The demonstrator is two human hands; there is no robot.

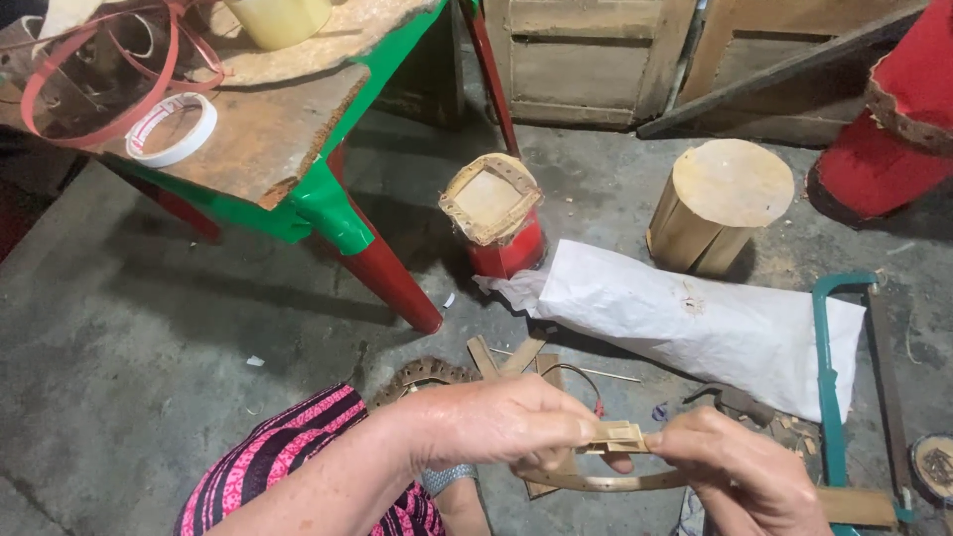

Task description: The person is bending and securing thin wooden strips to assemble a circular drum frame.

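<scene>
We pinch folded bamboo strips between our left hand and right hand, fingers closed tight, above the concrete floor.
</scene>
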